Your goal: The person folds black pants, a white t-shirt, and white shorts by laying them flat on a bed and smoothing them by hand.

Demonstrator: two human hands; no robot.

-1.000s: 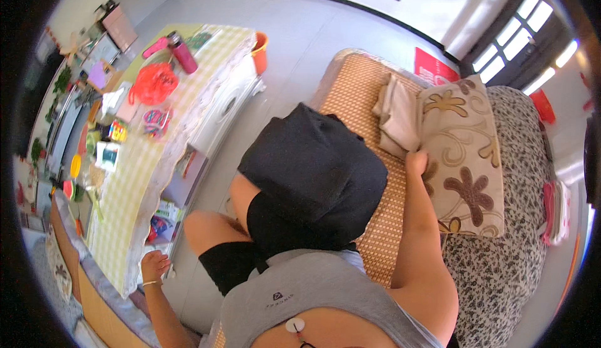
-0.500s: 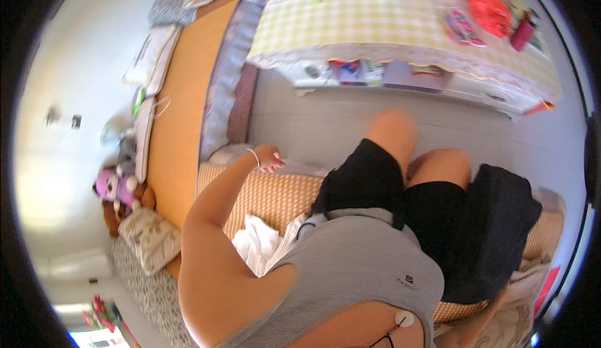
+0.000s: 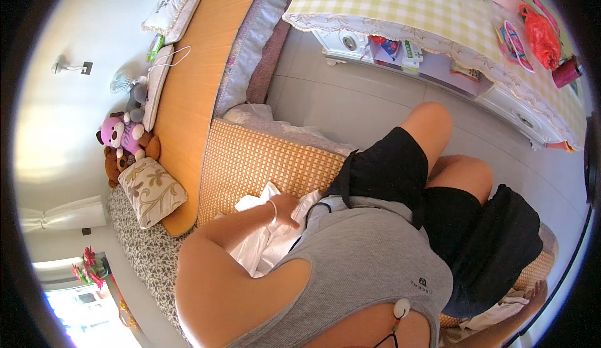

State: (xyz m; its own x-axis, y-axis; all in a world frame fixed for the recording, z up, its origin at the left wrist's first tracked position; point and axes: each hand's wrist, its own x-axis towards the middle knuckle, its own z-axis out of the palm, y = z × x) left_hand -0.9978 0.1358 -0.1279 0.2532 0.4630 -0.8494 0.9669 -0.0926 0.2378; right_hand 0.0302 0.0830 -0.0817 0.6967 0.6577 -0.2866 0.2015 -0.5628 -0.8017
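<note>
Under the table (image 3: 388, 4), a shelf (image 3: 436, 66) holds packets (image 3: 411, 54); left hand (image 3: 287, 211) touches white cloth (image 3: 253, 251), right hand (image 3: 536, 295) beside beige cloth (image 3: 498, 314); I cannot tell either grip.

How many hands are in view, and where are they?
2: the left hand over the white cloth, and the right hand at lower right, beside the pale cloth. No other shows.

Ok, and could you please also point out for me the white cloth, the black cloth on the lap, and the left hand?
White cloth (image 3: 272, 245): head view, on its crumpled middle.
Black cloth (image 3: 499, 252): head view, on the middle of its upper face.
Left hand (image 3: 287, 209): head view, on its back.
</note>
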